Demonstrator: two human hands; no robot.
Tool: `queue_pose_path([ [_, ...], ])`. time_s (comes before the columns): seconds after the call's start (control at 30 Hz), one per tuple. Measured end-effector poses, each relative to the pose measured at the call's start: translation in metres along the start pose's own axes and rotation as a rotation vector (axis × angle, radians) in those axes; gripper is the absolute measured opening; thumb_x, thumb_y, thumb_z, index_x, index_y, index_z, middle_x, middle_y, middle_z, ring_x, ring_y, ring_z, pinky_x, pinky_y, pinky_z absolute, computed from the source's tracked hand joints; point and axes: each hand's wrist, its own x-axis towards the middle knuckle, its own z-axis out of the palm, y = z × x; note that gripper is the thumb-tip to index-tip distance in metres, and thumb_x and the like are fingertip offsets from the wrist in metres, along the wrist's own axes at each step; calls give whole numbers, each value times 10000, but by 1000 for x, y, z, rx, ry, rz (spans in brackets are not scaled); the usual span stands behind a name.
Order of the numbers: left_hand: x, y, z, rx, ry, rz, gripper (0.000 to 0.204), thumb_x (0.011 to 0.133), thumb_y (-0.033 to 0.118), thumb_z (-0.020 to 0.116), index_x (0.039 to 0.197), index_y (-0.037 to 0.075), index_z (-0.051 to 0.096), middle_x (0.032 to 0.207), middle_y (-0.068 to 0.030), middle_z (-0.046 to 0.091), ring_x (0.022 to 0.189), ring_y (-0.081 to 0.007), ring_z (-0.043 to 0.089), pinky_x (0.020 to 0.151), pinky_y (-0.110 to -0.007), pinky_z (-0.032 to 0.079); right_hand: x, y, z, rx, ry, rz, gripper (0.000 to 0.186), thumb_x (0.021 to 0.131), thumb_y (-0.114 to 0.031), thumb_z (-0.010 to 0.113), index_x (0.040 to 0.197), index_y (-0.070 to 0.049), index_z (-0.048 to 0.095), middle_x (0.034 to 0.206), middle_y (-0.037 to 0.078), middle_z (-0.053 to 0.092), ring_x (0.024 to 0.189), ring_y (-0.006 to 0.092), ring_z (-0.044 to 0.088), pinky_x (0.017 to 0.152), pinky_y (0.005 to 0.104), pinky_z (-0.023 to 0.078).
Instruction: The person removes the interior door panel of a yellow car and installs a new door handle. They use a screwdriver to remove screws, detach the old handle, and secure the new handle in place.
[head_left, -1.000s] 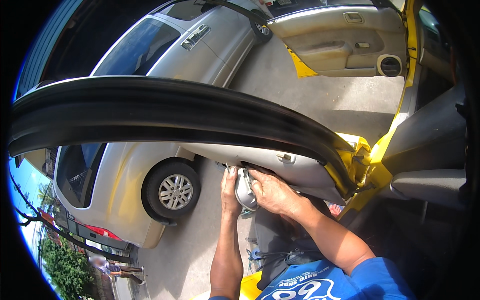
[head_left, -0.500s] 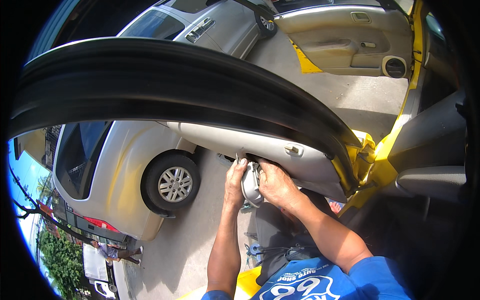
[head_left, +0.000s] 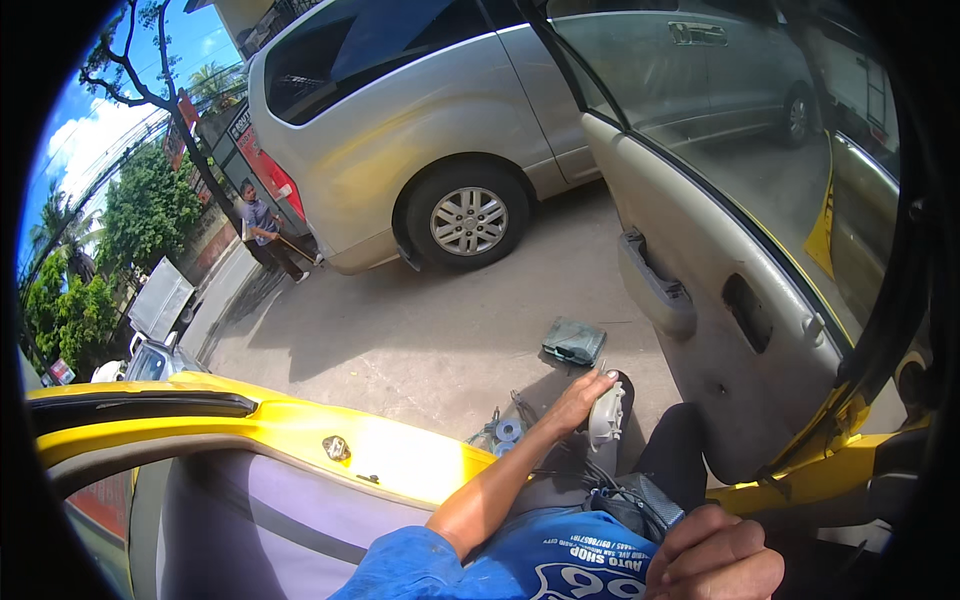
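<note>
"One is gripping now?"

"Yes: the left hand (head_left: 580, 400) is clasping the pale plastic piece (head_left: 606, 416), apart from the door panel (head_left: 700, 250), seemingly freed; the right hand (head_left: 716, 560), no longer helping, is curling, contents unclear."

Person's left arm (head_left: 492, 492) stretched forward, angled right; left hand (head_left: 578, 401) at its end, grip closed, thumb uppermost. Right hand (head_left: 716, 560) in front of torso (head_left: 470, 578), fingers curled toward palm; palm itself hidden.
</note>
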Motion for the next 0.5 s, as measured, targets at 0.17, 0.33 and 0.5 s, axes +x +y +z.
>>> queue_pose_path([
  [0.17,-55,-28,-28,-168,35,-37,708,1067,548,520,1415,-64,590,1453,-208,588,1372,-267,521,1172,-340,364,14,38,48,142,-47,-38,348,653,-86,917,990,-80,833,895,-11,530,804,153,456,661,306,392],
  [0.33,-72,-56,-38,-391,36,-130,478,1086,492,532,1217,51,664,1121,-42,686,1045,-131,618,926,-287,481,20,75,68,213,-186,48,322,669,-80,912,984,-90,842,926,-6,587,831,156,474,727,323,412],
  [0.5,-65,-77,-44,-415,-153,-159,814,1052,606,497,1538,-45,443,1470,-202,566,1378,-284,517,1173,-353,365,1,135,101,-61,-185,289,165,842,-79,850,1005,-70,828,883,35,607,728,147,588,651,254,470],
])
